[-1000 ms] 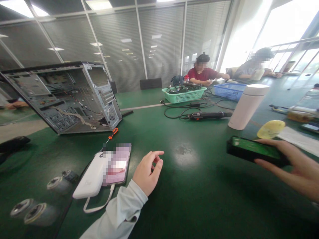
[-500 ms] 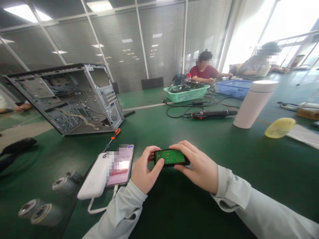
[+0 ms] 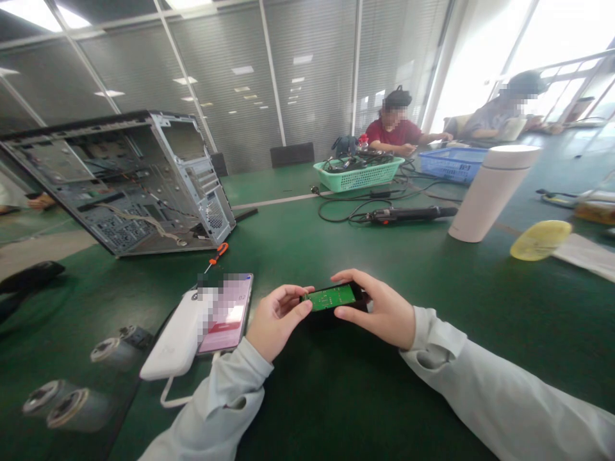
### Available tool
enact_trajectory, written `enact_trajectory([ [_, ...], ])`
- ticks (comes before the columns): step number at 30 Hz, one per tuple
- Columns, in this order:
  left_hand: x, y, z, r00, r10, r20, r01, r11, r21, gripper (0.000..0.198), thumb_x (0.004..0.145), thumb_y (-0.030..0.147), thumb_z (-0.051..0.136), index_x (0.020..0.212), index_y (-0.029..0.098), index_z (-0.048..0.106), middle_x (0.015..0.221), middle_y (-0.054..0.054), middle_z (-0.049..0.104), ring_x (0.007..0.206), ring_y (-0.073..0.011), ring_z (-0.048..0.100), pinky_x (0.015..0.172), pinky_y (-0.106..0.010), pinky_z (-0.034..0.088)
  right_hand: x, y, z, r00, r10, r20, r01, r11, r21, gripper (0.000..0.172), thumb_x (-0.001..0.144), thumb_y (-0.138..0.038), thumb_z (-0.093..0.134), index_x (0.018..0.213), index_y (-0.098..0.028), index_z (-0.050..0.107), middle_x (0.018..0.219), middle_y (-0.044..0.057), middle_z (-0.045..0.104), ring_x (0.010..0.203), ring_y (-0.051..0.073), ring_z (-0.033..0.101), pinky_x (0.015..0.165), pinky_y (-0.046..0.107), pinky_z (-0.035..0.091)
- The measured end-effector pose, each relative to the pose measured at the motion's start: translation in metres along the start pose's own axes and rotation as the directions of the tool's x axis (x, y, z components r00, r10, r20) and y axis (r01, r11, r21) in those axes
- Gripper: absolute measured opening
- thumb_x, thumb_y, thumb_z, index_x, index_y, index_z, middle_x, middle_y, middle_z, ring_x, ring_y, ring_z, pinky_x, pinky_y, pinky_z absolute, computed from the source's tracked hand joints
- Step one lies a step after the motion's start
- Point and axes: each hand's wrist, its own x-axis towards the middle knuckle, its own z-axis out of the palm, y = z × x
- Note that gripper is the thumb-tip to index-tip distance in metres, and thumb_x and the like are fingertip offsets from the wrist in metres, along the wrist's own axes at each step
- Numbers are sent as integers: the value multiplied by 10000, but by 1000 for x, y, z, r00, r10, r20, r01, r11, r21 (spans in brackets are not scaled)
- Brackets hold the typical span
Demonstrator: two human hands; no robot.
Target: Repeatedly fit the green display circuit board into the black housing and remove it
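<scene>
Circuit board [image 3: 331,297], green and seated in a black casing, is held just above the table [image 3: 336,250], midway along its near edge. The left hand [image 3: 276,317] grips the left end of the casing, thumb on the top face and fingers curled beneath. The right hand [image 3: 382,310] grips the right end, index finger arched over the far edge and thumb against the near edge. Both hands are closed on the part, and the component side faces up.

Just left of the left hand, a phone [image 3: 228,314] lies flat with its left side overlapping a white power bank [image 3: 175,339]. An orange-handled screwdriver [image 3: 217,253] lies beyond them, near an open computer case [image 3: 120,186] that is tilted toward the far left corner. Metal cylinders [image 3: 62,406] lie at the near left corner.

Toward the right edge stand a white flask [image 3: 485,192], upright, and a yellow disc [image 3: 541,240] beside it. A black power tool [image 3: 408,214] with its cable lies left of the flask. A green basket [image 3: 358,176] and a blue basket [image 3: 454,164] sit at the far side, where two other persons are seated
</scene>
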Motion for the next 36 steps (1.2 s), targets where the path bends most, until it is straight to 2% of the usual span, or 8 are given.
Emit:
enact_trajectory([
  [4,0,1,0,999,-45,-9,45,998,-36,354,622,427,732,797,152,595,1112,-127,675,989,-231,625,845,-356,479,2,0,2,997,77,19,-79,990,114,425,839,-484,554,1097,-148,524,914,38,559,709,102,519,625,219,434],
  [10,1,-7,2,989,-135,-63,123,979,-162,327,625,430,716,746,154,589,846,-60,724,770,-179,652,742,-302,485,4,-1,8,995,97,20,-99,971,215,427,817,-508,537,1024,-138,589,884,38,582,738,115,530,648,221,434],
  [14,2,-8,3,979,-189,-74,173,967,-186,303,631,433,694,699,157,590,760,-22,705,694,-151,630,662,-263,476,5,3,14,993,109,34,-115,955,275,481,810,-557,513,1011,-129,601,868,47,582,729,121,517,594,211,411],
  [17,2,-6,3,977,-199,-74,186,971,-150,282,649,431,658,666,162,574,711,-7,685,636,-136,601,594,-242,452,5,3,14,991,111,74,-129,938,322,501,810,-574,501,1002,-121,597,817,43,573,674,110,494,575,207,393],
  [21,1,-5,3,987,-157,-46,152,984,-94,263,655,415,634,646,169,541,677,3,648,610,-136,573,552,-237,423,5,-1,9,988,112,111,-140,947,289,463,813,-538,498,989,-121,596,843,49,567,693,112,487,594,211,392],
  [29,0,-3,4,987,-162,-13,161,983,-90,277,658,429,615,658,175,504,655,27,590,583,-119,541,559,-233,408,6,-2,5,985,118,125,-148,952,268,478,811,-548,502,1000,-117,589,913,66,574,767,135,514,610,218,411],
  [36,-3,5,5,988,-134,81,130,990,50,360,613,395,668,862,141,615,662,3,597,613,-132,524,573,-241,390,7,-2,1,979,141,150,-177,948,265,478,797,-545,504,930,-100,616,873,65,585,753,133,520,640,223,425],
])
